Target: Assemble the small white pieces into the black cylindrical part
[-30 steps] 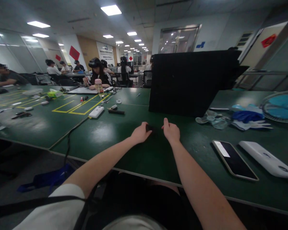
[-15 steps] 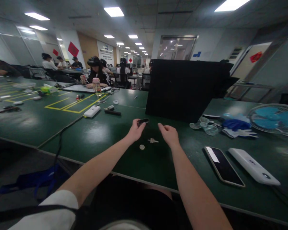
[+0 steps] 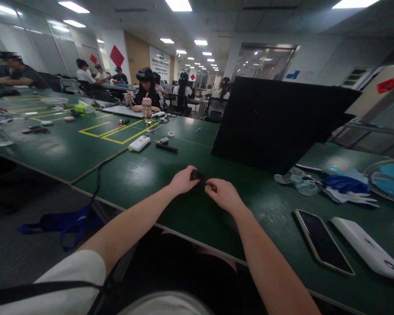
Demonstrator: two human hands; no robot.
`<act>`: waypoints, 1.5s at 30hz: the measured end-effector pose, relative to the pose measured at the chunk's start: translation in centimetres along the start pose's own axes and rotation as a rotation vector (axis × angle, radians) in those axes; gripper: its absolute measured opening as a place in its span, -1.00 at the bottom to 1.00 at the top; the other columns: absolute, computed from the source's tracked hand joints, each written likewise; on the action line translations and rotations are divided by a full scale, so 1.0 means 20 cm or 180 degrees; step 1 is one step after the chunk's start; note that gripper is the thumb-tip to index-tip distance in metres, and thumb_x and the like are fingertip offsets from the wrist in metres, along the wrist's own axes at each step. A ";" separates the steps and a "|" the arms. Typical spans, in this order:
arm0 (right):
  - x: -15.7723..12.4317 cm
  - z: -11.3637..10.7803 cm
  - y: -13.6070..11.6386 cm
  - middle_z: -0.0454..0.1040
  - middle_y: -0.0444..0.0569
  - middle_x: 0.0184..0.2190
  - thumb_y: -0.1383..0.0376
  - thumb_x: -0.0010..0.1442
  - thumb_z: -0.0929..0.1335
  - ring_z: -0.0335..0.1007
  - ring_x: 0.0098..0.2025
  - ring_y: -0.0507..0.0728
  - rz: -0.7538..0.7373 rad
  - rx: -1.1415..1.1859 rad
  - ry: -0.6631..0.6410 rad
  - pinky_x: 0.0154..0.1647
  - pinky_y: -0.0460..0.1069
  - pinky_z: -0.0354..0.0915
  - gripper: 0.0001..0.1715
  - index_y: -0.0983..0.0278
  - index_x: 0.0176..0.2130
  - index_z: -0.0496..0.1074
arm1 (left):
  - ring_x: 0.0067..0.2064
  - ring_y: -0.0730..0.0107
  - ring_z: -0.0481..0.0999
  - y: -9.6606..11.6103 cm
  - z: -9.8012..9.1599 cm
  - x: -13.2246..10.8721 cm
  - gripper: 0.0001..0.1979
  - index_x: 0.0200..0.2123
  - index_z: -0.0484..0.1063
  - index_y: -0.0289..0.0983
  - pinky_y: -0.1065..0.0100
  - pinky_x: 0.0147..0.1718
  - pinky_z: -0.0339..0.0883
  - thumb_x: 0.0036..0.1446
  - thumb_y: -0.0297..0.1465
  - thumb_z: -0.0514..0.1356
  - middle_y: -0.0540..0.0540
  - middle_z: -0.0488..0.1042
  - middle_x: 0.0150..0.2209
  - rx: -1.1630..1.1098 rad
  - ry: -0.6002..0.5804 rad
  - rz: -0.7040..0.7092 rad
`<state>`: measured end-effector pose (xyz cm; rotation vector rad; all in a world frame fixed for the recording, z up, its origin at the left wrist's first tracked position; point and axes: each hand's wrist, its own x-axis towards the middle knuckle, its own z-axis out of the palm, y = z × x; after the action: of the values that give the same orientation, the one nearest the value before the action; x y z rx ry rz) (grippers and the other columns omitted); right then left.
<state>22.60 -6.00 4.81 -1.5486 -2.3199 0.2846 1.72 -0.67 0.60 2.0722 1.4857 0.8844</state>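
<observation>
Right grip (image 3: 225,196) moved in — pinching silvery piece (image 3: 209,188) just beside black part (image 3: 196,176) clamped in left grip (image 3: 184,180).

I am looking at a big open-plan workroom, part office, part assembly hall. Long green tables (image 3: 134,170) lie under my left hand (image 3: 184,180) and right hand (image 3: 225,196) and run away to their left, with yellow tape boxes (image 3: 108,131) marked on top. Beyond the left hand, people (image 3: 146,87) sit at 2 or more further rows. Light panels (image 3: 179,4) line the ceiling, and glass partitions (image 3: 29,43) stand far to the left of both hands.
</observation>
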 end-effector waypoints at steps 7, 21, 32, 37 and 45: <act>0.02 0.05 -0.01 0.58 -0.05 -0.06 0.20 0.29 0.37 0.42 0.02 0.18 -0.0380 0.0211 0.0807 0.04 0.11 0.27 -0.85 0.19 -0.24 0.54 | -0.11 0.21 0.62 0.00 0.01 -0.02 -0.48 0.07 0.38 -0.13 0.20 -0.07 0.48 0.02 -0.23 0.35 -0.07 0.61 -0.12 -0.0278 -0.0499 0.0472; 0.04 0.16 -0.03 0.51 0.05 0.05 0.25 0.29 0.33 0.34 0.12 0.29 -0.0666 -0.0101 0.1006 0.11 0.25 0.31 -0.77 0.19 -0.16 0.59 | -0.09 0.18 0.60 0.03 -0.04 -0.04 -0.50 0.11 0.36 -0.12 0.24 -0.14 0.46 0.10 -0.18 0.27 -0.06 0.59 -0.07 0.0056 -0.0592 0.0757; -0.04 -0.06 0.33 0.52 0.04 -0.07 0.16 0.11 0.43 0.43 -0.23 0.18 0.0103 0.0173 0.0323 -0.23 0.09 0.38 -0.44 0.19 0.10 0.49 | -0.03 0.20 0.55 0.02 -0.04 -0.03 -0.52 0.08 0.35 -0.13 0.27 -0.12 0.42 0.09 -0.21 0.28 -0.10 0.53 0.00 0.0069 -0.0482 0.0442; -0.03 -0.01 0.30 0.54 0.02 -0.11 0.16 0.11 0.45 0.46 -0.21 0.17 0.0039 -0.0057 -0.0166 -0.18 0.07 0.36 -0.59 0.13 -0.03 0.60 | -0.02 0.20 0.53 0.00 -0.03 -0.02 -0.51 0.07 0.36 -0.16 0.24 -0.06 0.41 0.07 -0.19 0.29 -0.15 0.47 0.03 0.0095 -0.0350 0.0445; 0.04 0.07 0.22 0.61 0.06 -0.15 -0.02 0.23 0.39 0.54 -0.15 0.22 0.0244 0.1574 0.1250 -0.08 0.15 0.42 -0.55 0.22 -0.05 0.55 | -0.13 0.21 0.58 -0.01 0.00 -0.01 -0.49 0.05 0.35 -0.16 0.24 -0.15 0.42 0.07 -0.09 0.29 -0.08 0.57 -0.10 0.0054 -0.0431 0.0500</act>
<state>25.59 -3.57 2.01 -1.3040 -1.7278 0.4818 1.59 -0.74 0.37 2.2380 1.2793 0.7732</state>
